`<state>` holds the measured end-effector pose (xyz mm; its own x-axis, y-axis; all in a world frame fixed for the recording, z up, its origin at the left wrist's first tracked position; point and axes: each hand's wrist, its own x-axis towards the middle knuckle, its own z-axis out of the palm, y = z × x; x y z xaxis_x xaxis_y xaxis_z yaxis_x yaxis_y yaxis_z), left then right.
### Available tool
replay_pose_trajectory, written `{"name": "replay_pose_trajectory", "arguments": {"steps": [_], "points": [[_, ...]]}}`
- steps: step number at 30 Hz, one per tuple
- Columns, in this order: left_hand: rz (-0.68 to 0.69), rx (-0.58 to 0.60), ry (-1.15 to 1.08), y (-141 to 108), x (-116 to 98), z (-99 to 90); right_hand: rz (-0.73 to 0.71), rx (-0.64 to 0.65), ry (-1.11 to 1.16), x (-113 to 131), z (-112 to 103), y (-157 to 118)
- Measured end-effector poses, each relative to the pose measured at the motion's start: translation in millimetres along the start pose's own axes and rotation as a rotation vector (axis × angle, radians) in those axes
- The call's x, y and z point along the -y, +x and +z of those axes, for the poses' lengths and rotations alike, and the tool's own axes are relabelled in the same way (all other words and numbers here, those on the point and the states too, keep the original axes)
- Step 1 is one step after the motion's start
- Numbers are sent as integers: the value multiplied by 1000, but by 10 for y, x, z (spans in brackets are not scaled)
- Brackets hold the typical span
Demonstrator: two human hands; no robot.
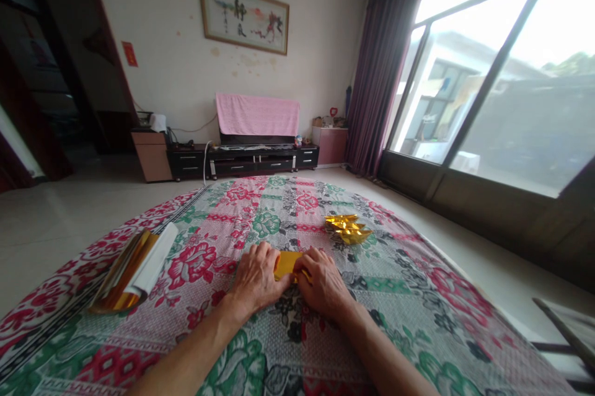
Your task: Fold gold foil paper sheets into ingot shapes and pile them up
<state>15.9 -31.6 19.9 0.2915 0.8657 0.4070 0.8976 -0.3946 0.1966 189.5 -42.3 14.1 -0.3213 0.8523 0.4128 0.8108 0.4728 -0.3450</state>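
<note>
Both my hands hold a small piece of gold foil paper [287, 264] down on the flowered tablecloth [223, 315]. At its left end, my left hand [258, 275] is closed, with the thumb along the paper's near edge. My right hand [320, 278] grips the opposite end, and its curled fingers hide part of the paper. Beyond my right hand lie shiny folded gold foil pieces [348, 228]. Over to the left is a curved stack of gold and white paper sheets [134, 272].
The round table stands in a room with a low black cabinet [253, 163] at the far wall, a pink cloth [258, 114] over a flat object above it. Large windows [502, 86] and a purple curtain [379, 67] are at right. A slatted chair-like object [564, 328] stands beside the table.
</note>
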Motion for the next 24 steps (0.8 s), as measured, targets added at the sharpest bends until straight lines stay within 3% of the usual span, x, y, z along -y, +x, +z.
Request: {"name": "replay_pose_trajectory", "arguments": {"steps": [7,17,24], "points": [[36,67,-64,44,86,-46,-6,-7,6,-14,-5,5],[93,223,-182,125,479,-154,-5,16,25,-17,-28,-8],[147,315,-194,135,629,-251,-8,17,37,-14,-35,3]]}}
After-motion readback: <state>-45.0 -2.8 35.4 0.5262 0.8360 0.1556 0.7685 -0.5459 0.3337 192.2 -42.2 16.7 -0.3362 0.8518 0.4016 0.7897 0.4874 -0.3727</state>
